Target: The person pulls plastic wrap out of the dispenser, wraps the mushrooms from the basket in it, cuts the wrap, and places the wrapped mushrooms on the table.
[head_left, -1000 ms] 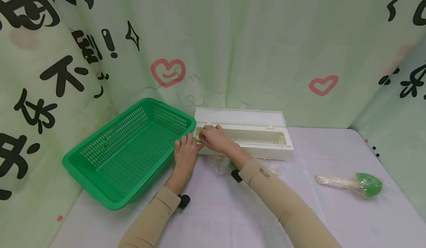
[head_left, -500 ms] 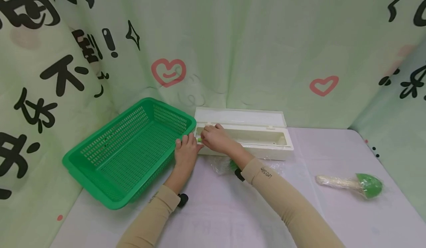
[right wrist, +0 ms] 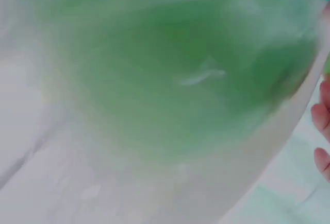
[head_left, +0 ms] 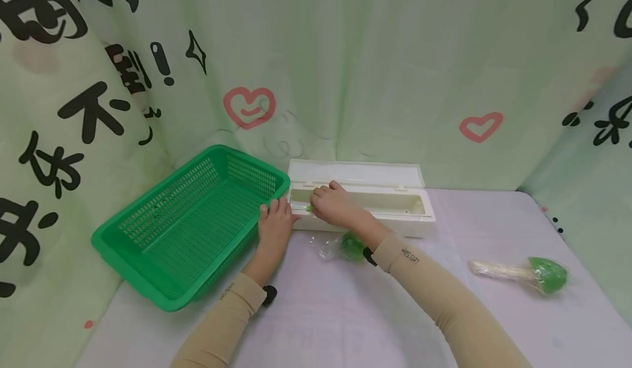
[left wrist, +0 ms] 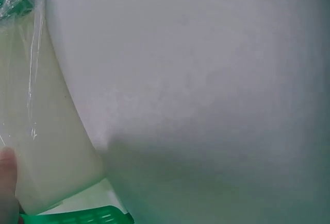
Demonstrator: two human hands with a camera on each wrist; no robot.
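Note:
A long white cling film dispenser (head_left: 375, 226) stands at the back with its lid (head_left: 355, 171) raised. My left hand (head_left: 274, 226) holds its left end, the thumb (left wrist: 7, 175) against the front wall. My right hand (head_left: 338, 206) pinches a small green slider (head_left: 309, 208) on the front edge. Clear film (left wrist: 32, 80) hangs down the dispenser's front in the left wrist view. In front of the dispenser, partly behind my right wrist, lies a green thing (head_left: 353, 246) in clear film; it looms large and blurred in the right wrist view.
A green perforated basket (head_left: 197, 296) stands at the left, its corner beside my left hand. At the right lies a film-wrapped thing with a pale stalk and green head (head_left: 547, 275). A printed curtain (head_left: 385, 83) hangs close behind the dispenser.
My right hand has moved to the right along the dispenser's front edge with the green slider. More of the green thing below now shows. My left hand has stayed almost in place.

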